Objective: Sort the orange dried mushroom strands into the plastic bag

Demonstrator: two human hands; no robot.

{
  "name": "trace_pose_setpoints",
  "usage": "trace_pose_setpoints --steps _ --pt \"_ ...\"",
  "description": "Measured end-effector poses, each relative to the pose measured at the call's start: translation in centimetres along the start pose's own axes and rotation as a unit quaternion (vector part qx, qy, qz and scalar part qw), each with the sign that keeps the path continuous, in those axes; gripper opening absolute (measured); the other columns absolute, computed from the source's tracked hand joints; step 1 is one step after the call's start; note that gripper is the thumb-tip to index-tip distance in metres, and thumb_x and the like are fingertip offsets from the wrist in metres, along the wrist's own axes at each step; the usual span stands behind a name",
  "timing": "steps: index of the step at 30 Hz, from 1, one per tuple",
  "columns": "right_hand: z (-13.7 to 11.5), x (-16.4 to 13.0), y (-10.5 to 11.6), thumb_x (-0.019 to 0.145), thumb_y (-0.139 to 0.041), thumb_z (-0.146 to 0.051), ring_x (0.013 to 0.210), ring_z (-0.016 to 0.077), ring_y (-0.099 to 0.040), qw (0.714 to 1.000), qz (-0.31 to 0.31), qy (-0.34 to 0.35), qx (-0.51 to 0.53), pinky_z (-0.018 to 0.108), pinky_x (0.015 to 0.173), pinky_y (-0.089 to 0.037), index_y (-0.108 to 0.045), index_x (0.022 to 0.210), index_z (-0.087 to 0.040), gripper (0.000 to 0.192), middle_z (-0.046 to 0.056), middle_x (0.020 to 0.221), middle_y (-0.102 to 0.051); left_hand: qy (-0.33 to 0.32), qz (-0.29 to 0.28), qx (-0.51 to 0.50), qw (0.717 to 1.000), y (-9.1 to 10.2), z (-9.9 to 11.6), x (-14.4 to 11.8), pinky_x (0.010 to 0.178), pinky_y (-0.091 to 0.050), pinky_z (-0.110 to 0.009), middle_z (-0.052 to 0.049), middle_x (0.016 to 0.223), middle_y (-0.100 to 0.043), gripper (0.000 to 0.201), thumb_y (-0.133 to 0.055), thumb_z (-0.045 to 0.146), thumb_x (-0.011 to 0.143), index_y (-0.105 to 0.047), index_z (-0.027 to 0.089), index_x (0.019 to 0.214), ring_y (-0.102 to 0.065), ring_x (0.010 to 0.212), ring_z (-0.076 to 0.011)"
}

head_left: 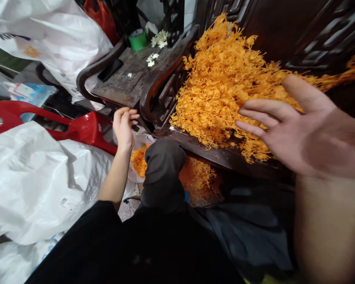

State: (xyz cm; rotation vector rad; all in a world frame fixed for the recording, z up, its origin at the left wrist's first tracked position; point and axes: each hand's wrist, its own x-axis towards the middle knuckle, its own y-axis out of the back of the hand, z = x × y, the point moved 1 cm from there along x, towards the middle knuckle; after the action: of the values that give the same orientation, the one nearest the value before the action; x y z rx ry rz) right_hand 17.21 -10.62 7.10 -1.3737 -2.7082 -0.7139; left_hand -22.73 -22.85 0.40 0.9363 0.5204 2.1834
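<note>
A big heap of orange plastic flower sprigs (221, 83) lies on the seat of a dark carved wooden chair (219, 156). My right hand (301, 126) hovers close to the camera in front of the heap, fingers spread, holding nothing. My left hand (124, 126) is stretched out lower left, fingers loosely curled, above a small bag of orange pieces (139, 159) beside my raised knee (164, 165). I see nothing in its fingers.
A second dark wooden chair (127, 75) holds a green tape roll (138, 38), white flowers (158, 39) and a dark phone (110, 70). Large white plastic sacks (32, 181) lie at the left, over a red plastic chair (85, 128). More orange sprigs (198, 177) lie under the seat.
</note>
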Motion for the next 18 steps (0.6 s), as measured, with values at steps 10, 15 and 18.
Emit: trace_pose_setpoints --steps 10,15,18 --pt "11.7 2.2 5.6 0.088 -0.068 -0.032 0.092 0.0294 -0.073 0.924 -0.052 -0.240 -0.294 0.042 0.088 -0.055 -0.076 0.101 -0.018 0.021 0.012 0.100 -0.078 -0.294 -0.583 0.222 0.725 -19.9 20.3 -0.6 0.077 -0.058 -0.040 -0.013 0.108 -0.078 0.038 -0.071 0.042 0.083 -0.075 0.023 0.116 -0.074 0.096 -0.0322" --pt "13.2 1.2 5.0 0.085 -0.073 -0.029 0.100 0.0289 -0.073 0.899 -0.145 -0.269 -0.313 0.038 0.092 -0.054 -0.074 0.113 -0.020 0.029 0.010 0.109 -0.078 -0.281 -0.582 0.288 0.707 -26.1 18.0 -3.1 0.087 -0.058 -0.046 -0.023 0.117 -0.074 0.036 -0.076 0.020 0.077 -0.076 0.014 0.112 -0.073 0.106 -0.0368" --pt "13.6 1.1 3.6 0.073 -0.085 -0.029 0.105 0.0329 -0.072 0.880 -0.169 -0.280 -0.345 0.040 0.093 -0.054 -0.072 0.115 -0.020 0.045 0.013 0.113 -0.076 -0.294 -0.576 0.275 0.711 -27.3 17.3 -2.0 0.082 -0.059 -0.040 -0.017 0.097 -0.078 0.015 -0.073 0.009 0.075 -0.079 0.015 0.087 -0.075 0.094 -0.0320"
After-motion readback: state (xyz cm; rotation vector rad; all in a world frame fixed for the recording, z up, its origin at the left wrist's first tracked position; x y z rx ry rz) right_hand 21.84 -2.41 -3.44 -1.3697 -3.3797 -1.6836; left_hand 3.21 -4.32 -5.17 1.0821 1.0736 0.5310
